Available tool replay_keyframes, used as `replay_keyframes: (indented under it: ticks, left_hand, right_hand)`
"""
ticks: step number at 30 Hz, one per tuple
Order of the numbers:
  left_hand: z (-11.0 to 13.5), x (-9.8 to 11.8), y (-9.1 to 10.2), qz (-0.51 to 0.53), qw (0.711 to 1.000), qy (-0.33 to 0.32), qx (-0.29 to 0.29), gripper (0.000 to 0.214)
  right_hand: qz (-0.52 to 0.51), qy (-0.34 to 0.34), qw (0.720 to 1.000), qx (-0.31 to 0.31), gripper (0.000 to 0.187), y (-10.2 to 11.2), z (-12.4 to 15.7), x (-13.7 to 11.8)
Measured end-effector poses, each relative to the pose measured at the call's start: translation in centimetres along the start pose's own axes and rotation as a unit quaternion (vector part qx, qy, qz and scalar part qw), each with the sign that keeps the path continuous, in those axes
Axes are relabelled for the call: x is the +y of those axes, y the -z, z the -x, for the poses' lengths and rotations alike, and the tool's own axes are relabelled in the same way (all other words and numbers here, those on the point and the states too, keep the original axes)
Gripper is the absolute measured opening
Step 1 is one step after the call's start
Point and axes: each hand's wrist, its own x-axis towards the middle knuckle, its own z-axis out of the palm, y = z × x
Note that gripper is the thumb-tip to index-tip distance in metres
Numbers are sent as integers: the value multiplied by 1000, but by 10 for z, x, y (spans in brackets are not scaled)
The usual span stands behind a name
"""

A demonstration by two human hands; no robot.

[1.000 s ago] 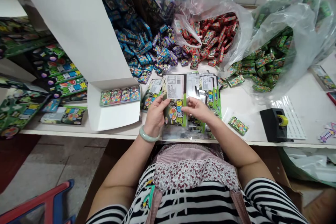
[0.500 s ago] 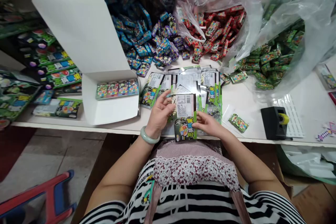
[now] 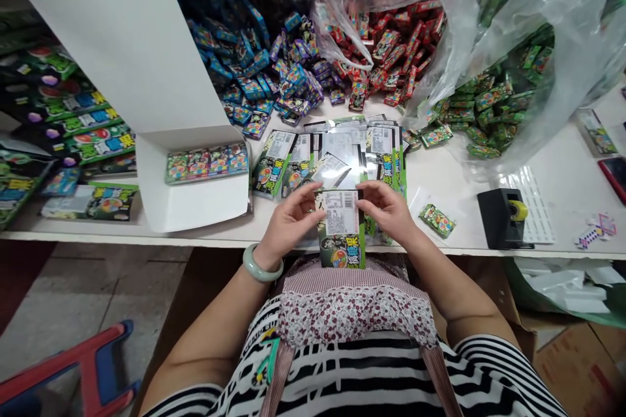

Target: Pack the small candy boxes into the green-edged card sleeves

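A flat printed candy package [image 3: 341, 244], black and green with a white barcode label, is held upright near the table's front edge. My left hand [image 3: 292, 220], a pale green bangle on its wrist, grips the package's upper left edge between thumb and fingers. On the upper right edge, my right hand [image 3: 390, 213] pinches it the same way. Just beyond lies an overlapping pile of similar flat packages [image 3: 276, 159]. Left of the pile, an open white box [image 3: 205, 205] contains a row of small candy boxes [image 3: 208, 161].
Blue and purple candy boxes [image 3: 293, 81] are heaped at the back. Plastic bags hold red boxes [image 3: 386, 45] and green boxes [image 3: 489, 101]. At right are a loose green packet [image 3: 437, 220], a black tape dispenser [image 3: 497, 218] and a phone [image 3: 613, 176]. Stacked green packages [image 3: 92, 124] stand left.
My right hand has moved from the package's lower right side up to its upper right edge. My left hand still holds the left edge, and the package sits slightly lower.
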Motion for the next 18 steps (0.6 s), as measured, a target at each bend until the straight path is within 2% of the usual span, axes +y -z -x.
replay_keyframes:
  ticks: [3,6,9,10,11,13,15,18]
  left_hand:
    - [0,7,0,-62,998,-5,19,29]
    - [-4,13,-1,-109,990,-60,64,15]
    - [-9,14,-2,-58,992,-68,92,7]
    - [-10,14,-3,-29,993,-51,99,7]
    - [-11,13,-3,-8,994,-33,106,19]
    - [-11,12,-4,-6,993,-21,118,36]
    - [-10,11,-5,-38,991,-43,119,29]
    - [-11,11,-7,-50,990,-84,104,9]
  right_hand:
    - [46,-5,999,-24,18,6,-1,-12]
    - [121,39,992,-4,17,4,-5,-22]
    - [92,33,995,7,13,-2,-12,-24]
    - [71,22,997,6,18,-3,-14,-23]
    - [56,17,998,4,23,-3,-15,-22]
    - [58,35,998,-4,17,-2,-16,-21]
    - [77,73,994,-15,7,0,-14,-23]
    - [86,89,991,-45,16,4,-12,-28]
